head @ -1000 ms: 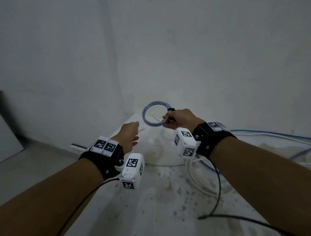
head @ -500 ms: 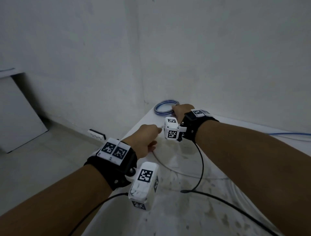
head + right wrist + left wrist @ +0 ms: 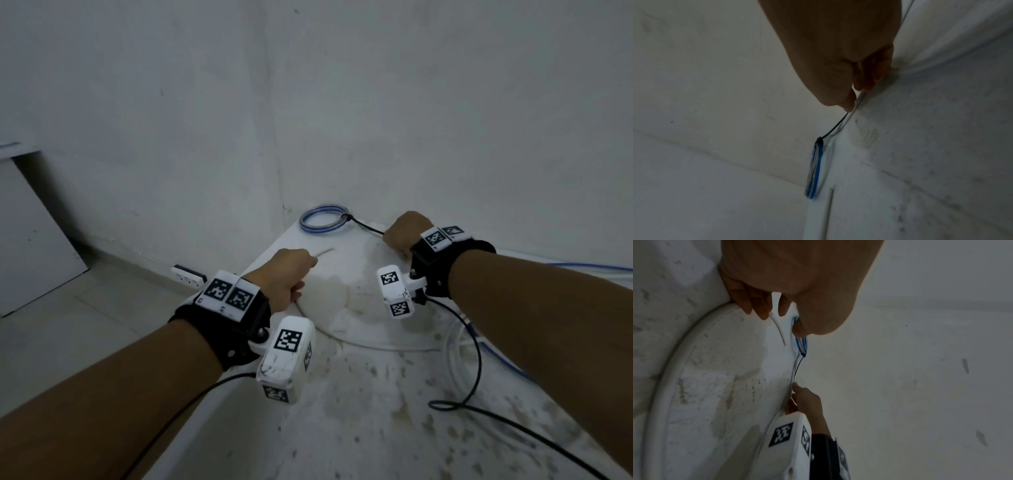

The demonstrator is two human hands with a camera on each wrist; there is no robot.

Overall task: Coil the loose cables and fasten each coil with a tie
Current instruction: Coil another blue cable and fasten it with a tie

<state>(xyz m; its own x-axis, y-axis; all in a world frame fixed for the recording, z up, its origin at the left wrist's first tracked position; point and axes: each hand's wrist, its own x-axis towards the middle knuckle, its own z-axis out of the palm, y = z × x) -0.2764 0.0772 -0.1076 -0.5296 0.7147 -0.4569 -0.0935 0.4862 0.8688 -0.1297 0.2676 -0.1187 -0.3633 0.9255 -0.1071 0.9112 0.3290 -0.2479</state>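
From the head camera the blue coil [image 3: 324,219] sits flat at the far corner of the bench [image 3: 376,428], black tie [image 3: 366,226] trailing toward the right hand [image 3: 406,233]; the left hand [image 3: 291,274] is curled beside it. Left wrist cam: fingers [image 3: 756,305] pinch a thin white strip [image 3: 779,331]. Right wrist cam: that grip pinches a pale cable [image 3: 856,105] right by the tie's tail. Looks light and springy, so I'd grab at the tied spot.

Far corner of the counter [image 3: 359,394]: two walls [image 3: 445,120] meet directly behind the blue coil [image 3: 323,219], closing approach from behind. The coil's near side is open counter between both hands. White cable loops [image 3: 459,359] and a black wire [image 3: 476,370] clutter the right side.
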